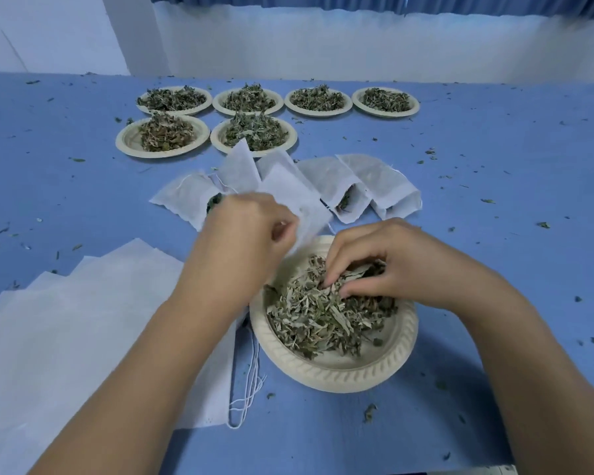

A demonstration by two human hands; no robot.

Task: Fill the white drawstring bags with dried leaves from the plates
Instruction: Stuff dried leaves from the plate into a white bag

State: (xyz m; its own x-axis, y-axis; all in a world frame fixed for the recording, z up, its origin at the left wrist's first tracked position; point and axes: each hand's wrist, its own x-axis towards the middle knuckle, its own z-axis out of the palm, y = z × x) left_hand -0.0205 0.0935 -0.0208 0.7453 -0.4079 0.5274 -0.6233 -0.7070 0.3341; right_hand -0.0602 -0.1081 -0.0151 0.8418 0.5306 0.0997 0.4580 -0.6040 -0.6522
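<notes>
Bag (288, 197) thin, white, leaves (319, 313) crumbled, grey-green

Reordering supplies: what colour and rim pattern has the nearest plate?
The plate is cream with a ribbed rim, clearest in the head view.

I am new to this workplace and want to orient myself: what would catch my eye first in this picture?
At the near centre, the right hand pinches dried leaves in the near plate while the left hand grips a white bag beside it. Farther back, six plates heaped with leaves stand in two rows on the blue table, and empty bags lie stacked at the near left.
</notes>
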